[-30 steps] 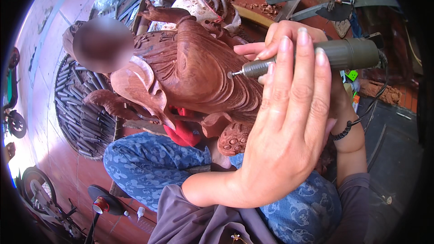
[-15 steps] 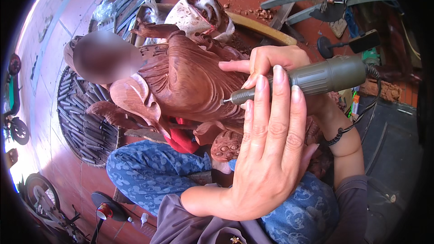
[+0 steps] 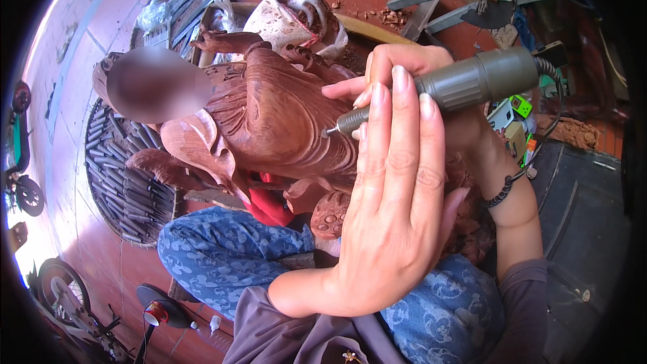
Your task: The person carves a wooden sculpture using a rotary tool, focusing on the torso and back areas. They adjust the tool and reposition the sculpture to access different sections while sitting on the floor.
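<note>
A reddish-brown carved wooden statue lies across in front of me, its head end toward the left. My right hand is closed around a dark green rotary carving tool, with its forefinger stretched out toward the wood. The tool's thin metal tip is at the statue's draped folds; I cannot tell whether it touches. My left hand is open, its fingers straight and close together, their tips lying against the tool's front part. The left palm and the right thumb are hidden.
Left of the statue, a round basket holds many dark carving tools. A second basket with metal blades stands behind it. A stained white cloth sack sits beyond the statue. The tool's black cord hangs beside my right forearm.
Both hands and the rotary tool have shifted slightly left and away from me, and the tool's tip moved along the folds. The statue has barely shifted.
</note>
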The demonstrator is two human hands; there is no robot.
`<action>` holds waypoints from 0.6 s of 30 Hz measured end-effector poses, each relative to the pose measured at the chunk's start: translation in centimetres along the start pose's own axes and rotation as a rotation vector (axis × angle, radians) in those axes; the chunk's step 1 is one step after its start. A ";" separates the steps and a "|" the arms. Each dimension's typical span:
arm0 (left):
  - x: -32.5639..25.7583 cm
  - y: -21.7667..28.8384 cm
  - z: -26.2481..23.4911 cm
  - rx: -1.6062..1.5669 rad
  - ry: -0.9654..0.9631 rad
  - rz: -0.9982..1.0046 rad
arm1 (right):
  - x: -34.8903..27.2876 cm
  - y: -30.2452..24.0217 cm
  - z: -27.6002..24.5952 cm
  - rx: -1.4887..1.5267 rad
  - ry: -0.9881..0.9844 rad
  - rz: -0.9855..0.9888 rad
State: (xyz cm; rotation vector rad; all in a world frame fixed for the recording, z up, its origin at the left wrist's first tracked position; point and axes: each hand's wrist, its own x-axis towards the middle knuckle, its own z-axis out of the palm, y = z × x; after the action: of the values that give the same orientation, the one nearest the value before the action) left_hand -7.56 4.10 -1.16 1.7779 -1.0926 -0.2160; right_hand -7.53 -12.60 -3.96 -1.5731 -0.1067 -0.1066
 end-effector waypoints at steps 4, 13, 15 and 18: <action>0.9 0.0 -0.1 0.017 0.023 0.013 | 0.5 0.0 -0.6 -0.013 0.024 -0.008; 0.9 -0.1 -0.3 0.020 -0.008 0.025 | 0.4 0.1 -0.3 0.125 0.052 -0.007; 0.6 0.0 -0.3 0.017 -0.024 0.017 | 0.1 0.4 0.0 0.090 0.047 -0.020; 0.2 0.2 -0.5 0.019 -0.051 0.011 | 0.0 0.6 -0.3 0.009 -0.027 -0.066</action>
State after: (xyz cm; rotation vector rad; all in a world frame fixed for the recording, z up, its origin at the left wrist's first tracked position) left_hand -7.29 4.29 -0.66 1.7913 -1.1435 -0.2467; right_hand -7.43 -12.88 -4.58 -1.5624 -0.1804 -0.1365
